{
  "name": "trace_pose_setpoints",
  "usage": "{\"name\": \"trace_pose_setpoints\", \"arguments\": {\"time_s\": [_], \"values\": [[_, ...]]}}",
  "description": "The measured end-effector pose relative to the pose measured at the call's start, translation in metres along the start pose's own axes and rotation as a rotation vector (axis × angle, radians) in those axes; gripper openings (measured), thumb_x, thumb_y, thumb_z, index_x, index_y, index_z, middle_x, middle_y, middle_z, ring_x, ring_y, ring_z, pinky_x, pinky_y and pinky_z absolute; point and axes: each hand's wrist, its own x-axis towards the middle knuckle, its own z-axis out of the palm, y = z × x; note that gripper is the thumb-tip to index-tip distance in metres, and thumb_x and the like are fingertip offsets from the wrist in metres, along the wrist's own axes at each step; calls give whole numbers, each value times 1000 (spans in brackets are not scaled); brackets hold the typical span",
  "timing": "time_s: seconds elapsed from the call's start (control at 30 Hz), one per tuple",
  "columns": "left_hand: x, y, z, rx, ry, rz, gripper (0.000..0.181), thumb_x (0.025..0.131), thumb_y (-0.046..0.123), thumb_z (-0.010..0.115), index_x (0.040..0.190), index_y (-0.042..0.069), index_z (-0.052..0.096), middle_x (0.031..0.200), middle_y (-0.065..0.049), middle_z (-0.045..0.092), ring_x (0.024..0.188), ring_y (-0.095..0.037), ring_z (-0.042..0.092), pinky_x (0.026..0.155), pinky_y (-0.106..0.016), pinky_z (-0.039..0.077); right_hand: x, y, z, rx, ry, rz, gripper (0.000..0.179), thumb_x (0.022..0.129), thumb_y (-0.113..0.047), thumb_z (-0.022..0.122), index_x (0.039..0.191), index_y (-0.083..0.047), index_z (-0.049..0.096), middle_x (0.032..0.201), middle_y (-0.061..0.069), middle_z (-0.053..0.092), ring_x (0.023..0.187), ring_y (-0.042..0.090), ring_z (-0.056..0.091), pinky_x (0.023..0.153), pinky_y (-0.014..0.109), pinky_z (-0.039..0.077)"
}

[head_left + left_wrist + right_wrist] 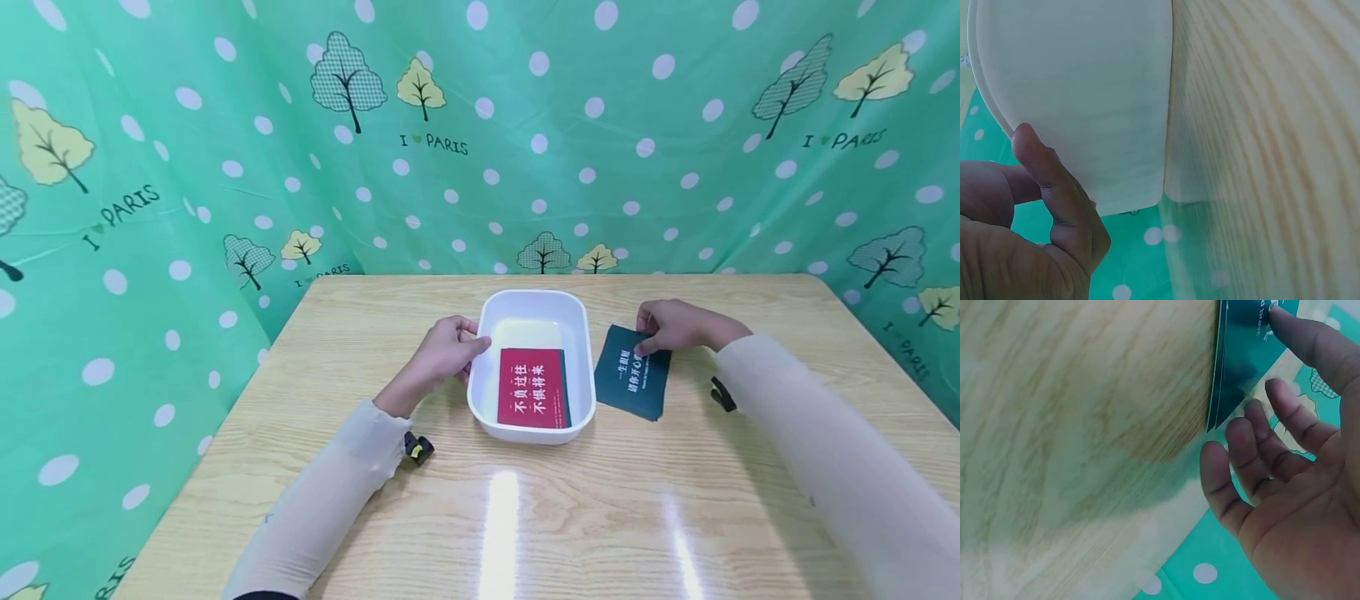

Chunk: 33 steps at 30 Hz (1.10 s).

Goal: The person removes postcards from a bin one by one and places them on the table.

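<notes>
A white plastic tray point(483, 421) stands on the table, and my left hand point(444, 350) grips its left rim. In the left wrist view the fingertips of my left hand point(1054, 206) are at the edge of the tray point(1085, 94). A red card point(521, 400) with white Chinese lettering lies inside, over a dark green one whose edge shows. To the right of the tray is a small stack of dark green cards point(618, 383) with white lettering. The thumb of my right hand point(675, 325) rests on top of that stack. In the right wrist view its other fingers are loosely bent beyond the cards' edge point(1241, 369).
The light wood table point(420, 517) reflects bright strips of light near the front. A green curtain point(480, 208) with white dots and trees hangs behind it and along the left side. A dark wrist device point(418, 448) sits below the left sleeve.
</notes>
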Motion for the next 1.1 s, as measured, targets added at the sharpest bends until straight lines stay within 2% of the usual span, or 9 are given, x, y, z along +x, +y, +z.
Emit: {"name": "trace_pose_setpoints", "arguments": {"time_s": [0.23, 0.4, 0.57, 0.77, 0.93, 1.1], "values": [[0, -1, 0, 15, 5, -2, 30, 101, 17, 67, 122, 0, 54, 92, -19, 64, 54, -17, 58, 48, -35, 58, 0, -1, 2, 10, -9, -9, 28, 89, -19, 80, 103, -4, 60, 96, 9, 61, 89, 26, 55, 78, 37, 49], [1, -2, 1, 19, 16, -1, 29, 101, 17, 67, 121, 0, 55, 91, -19, 64, 53, -16, 57, 47, -33, 57, 2, -9, 1, 20, 0, -26, 21, 92, -15, 76, 103, -4, 62, 97, 10, 64, 88, 26, 57, 78, 37, 52], [1, -1, 2, 14, 20, -2, 28, 101, 17, 67, 120, 0, 55, 91, -19, 64, 52, -16, 57, 46, -32, 56, 8, -24, 1, 17, 128, -71, 13, 100, -15, 65, 106, -4, 64, 93, 9, 66, 81, 24, 59, 71, 35, 54], [0, -1, 2, 18, 19, -3, 29, 101, 17, 67, 121, 0, 55, 92, -20, 64, 52, -16, 57, 46, -33, 57, 14, -54, 0, 33, 287, -144, 27, 104, -18, 60, 121, 2, 64, 101, 12, 66, 87, 26, 59, 77, 40, 57], [0, -1, 1, 21, 17, 0, 30, 101, 17, 67, 122, 0, 55, 91, -18, 64, 53, -16, 57, 47, -35, 58, 20, -80, 4, -15, 331, -211, 38, 102, -21, 63, 129, 5, 62, 107, 15, 66, 92, 28, 59, 82, 43, 58], [0, -1, 1, 15, 10, 6, 30, 101, 17, 67, 123, 0, 55, 92, -19, 65, 53, -17, 58, 48, -35, 58, 26, -97, 11, -108, 355, -260, 43, 99, -28, 71, 129, 1, 64, 111, 13, 66, 96, 27, 60, 84, 42, 60]]}}
